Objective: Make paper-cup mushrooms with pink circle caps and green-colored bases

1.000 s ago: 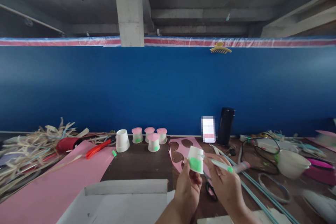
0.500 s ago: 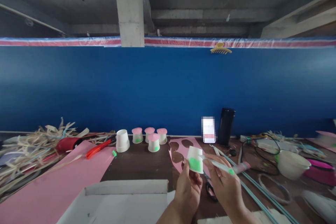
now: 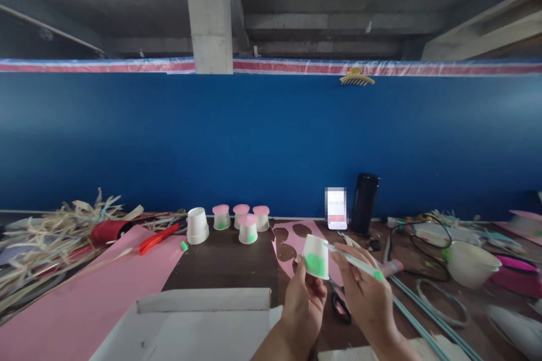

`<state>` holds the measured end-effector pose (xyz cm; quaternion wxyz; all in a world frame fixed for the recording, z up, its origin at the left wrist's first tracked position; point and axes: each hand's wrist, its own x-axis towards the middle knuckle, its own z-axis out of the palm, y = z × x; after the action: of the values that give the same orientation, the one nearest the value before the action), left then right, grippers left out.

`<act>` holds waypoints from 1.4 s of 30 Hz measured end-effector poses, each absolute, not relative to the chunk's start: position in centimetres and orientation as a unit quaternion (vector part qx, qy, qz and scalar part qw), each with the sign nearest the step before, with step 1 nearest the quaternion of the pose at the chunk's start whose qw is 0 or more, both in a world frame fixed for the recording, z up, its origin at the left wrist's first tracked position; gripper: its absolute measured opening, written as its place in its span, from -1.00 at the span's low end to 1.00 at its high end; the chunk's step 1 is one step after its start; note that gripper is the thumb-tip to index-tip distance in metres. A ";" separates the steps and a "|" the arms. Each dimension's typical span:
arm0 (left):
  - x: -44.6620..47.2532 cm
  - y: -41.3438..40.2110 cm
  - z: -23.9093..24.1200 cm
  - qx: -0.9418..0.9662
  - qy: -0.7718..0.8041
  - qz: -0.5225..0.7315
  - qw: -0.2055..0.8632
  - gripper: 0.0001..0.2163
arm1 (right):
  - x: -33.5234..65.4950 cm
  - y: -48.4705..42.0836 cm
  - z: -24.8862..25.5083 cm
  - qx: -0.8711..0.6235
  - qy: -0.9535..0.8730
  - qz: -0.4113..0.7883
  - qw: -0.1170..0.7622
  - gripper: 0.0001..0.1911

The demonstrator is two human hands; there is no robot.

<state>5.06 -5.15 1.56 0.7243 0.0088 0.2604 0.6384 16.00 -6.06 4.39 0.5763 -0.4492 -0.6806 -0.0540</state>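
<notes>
My left hand (image 3: pixel 304 300) grips a small white paper cup (image 3: pixel 315 256), held upside down, with a green patch on its side. My right hand (image 3: pixel 369 300) pinches a thin white marker (image 3: pixel 353 261) with a green end, its tip at the cup's upper right edge. Both hands hover over the dark table, just in front of a pink sheet with round holes (image 3: pixel 292 243). Black-handled scissors (image 3: pixel 339 303) lie on the table under my right hand.
Several inverted cups with pink tops (image 3: pixel 242 220) and a plain white cup (image 3: pixel 197 226) stand at the back. A large pink sheet (image 3: pixel 84 293), red pliers (image 3: pixel 157 238) and straw (image 3: pixel 51 237) lie left. An open white box (image 3: pixel 199 321) is near me. A black flask (image 3: pixel 366 203), cables and a white bowl (image 3: pixel 470 262) sit right.
The marker in my right hand has shifted slightly up and right along the cup's edge. The cup has stayed almost still in my left hand.
</notes>
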 end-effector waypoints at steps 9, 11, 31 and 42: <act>5.1 -5.2 1.4 0.021 0.245 0.640 0.728 -0.75 | 16.1 -5.9 4.3 -0.458 -0.682 -0.054 0.567 -0.78; 5.1 -5.1 1.4 0.016 0.241 0.637 0.732 -0.75 | 16.1 -5.8 4.2 -0.458 -0.684 -0.056 0.565 -0.78; 4.6 -5.3 2.1 -0.053 0.218 0.623 0.750 -0.81 | 16.1 -6.0 4.3 -0.461 -0.684 -0.058 0.562 -0.82; 4.4 -5.2 2.0 -0.050 0.205 0.625 0.751 -0.84 | 16.1 -6.0 4.3 -0.465 -0.682 -0.054 0.562 -0.82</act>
<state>4.37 -5.19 1.95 0.7514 -0.0499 0.2054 0.6251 16.09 -6.02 4.29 0.5618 -0.4646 -0.6824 -0.0538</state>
